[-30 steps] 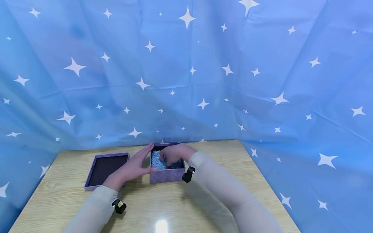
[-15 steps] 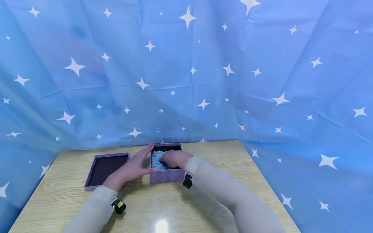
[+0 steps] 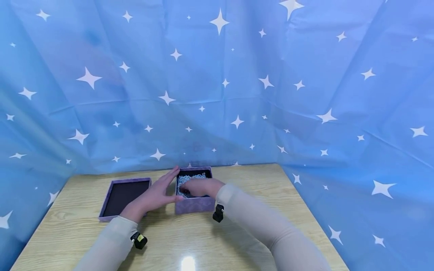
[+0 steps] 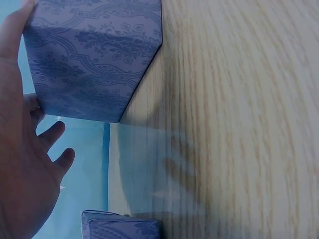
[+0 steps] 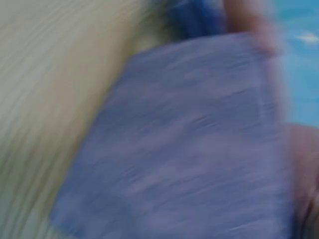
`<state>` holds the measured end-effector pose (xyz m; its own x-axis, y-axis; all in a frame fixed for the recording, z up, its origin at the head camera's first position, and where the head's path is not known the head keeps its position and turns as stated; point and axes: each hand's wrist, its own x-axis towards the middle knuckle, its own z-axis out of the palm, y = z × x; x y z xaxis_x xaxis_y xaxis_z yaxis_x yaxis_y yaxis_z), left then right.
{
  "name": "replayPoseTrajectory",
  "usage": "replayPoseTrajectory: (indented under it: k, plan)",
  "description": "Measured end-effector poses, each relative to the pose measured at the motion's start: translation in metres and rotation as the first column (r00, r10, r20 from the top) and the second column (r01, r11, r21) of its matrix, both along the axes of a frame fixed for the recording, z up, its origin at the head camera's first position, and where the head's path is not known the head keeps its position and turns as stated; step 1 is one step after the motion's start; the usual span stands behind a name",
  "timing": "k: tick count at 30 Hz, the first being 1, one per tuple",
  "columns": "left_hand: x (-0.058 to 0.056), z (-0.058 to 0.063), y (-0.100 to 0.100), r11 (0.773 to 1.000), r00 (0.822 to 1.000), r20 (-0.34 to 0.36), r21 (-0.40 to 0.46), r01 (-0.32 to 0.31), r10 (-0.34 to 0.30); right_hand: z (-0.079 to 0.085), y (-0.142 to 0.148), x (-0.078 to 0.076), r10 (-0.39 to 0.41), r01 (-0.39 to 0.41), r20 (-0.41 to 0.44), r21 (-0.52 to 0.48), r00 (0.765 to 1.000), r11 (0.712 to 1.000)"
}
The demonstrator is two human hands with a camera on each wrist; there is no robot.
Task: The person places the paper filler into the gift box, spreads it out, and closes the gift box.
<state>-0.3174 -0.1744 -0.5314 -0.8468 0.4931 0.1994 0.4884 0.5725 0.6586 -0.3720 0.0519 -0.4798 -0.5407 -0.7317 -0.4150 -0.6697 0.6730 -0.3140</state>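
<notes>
A purple patterned box (image 3: 194, 205) stands at the back of the table, holding pale blue shredded paper (image 3: 198, 175). My left hand (image 3: 154, 195) lies along the box's left side, thumb at the near corner and fingers reaching the far corner, fairly straight and spread. In the left wrist view, some fingers (image 4: 64, 160) stand free of the box wall (image 4: 89, 64). My right hand (image 3: 200, 187) reaches into the box from the right, over the paper; its fingertips are hidden. The right wrist view is blurred and shows mostly the box wall (image 5: 174, 144).
A shallow purple lid (image 3: 124, 196) with a dark inside lies left of the box, partly behind my left hand. The wooden table (image 3: 217, 244) ends at a blue star-patterned curtain (image 3: 190, 82) behind and at the sides.
My right hand has gone lower into the box and shifted slightly left. Blue paper now shows farther back and right in the box. The left hand has stayed in place.
</notes>
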Motion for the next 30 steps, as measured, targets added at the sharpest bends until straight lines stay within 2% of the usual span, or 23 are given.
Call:
replayPoseTrajectory:
  k: [2,4,9,12,15,18,21,23,27,30]
  plan:
    - [-0.001,-0.001,0.0,1.0,1.0,-0.004,-0.008,-0.002,0.002,-0.007,0.001,0.003,-0.065,0.065,0.008,0.012,0.998,0.998]
    - [-0.001,-0.001,0.001,1.0,1.0,-0.005,-0.007,-0.005,0.005,-0.01,0.002,0.002,-0.078,0.078,0.015,0.004,0.997,0.997]
    - [-0.001,-0.002,0.001,1.0,1.0,0.001,-0.008,-0.003,0.003,0.002,0.006,-0.01,0.059,-0.059,-0.014,-0.005,0.998,0.998]
    - [-0.001,-0.002,0.002,1.0,1.0,0.004,-0.012,-0.002,0.002,0.016,0.01,-0.016,0.078,-0.078,-0.022,0.018,0.997,0.997]
    - [0.0,-0.001,0.002,1.0,1.0,0.006,-0.004,-0.009,0.009,0.023,0.014,-0.013,0.021,-0.017,-0.042,0.111,0.999,0.994]
    - [0.001,0.001,0.002,1.0,1.0,0.009,0.002,-0.013,0.013,0.02,0.014,-0.003,-0.061,0.074,-0.067,0.22,0.996,0.973]
    - [0.002,0.002,0.002,1.0,1.0,0.012,-0.005,-0.01,0.01,0.012,0.015,0.008,-0.144,0.16,-0.078,0.262,0.986,0.952]
    - [0.002,0.002,0.002,1.0,1.0,0.01,-0.009,-0.011,0.011,0.009,0.015,0.011,-0.169,0.186,-0.084,0.267,0.982,0.946]
    - [0.002,0.002,0.002,1.0,1.0,0.01,-0.005,-0.014,0.014,0.013,0.013,0.001,-0.072,0.099,-0.113,0.247,0.991,0.964]
    - [0.001,0.002,0.0,1.0,1.0,0.014,-0.006,-0.017,0.017,0.024,0.011,-0.012,-0.026,0.041,-0.104,0.147,0.994,0.988]
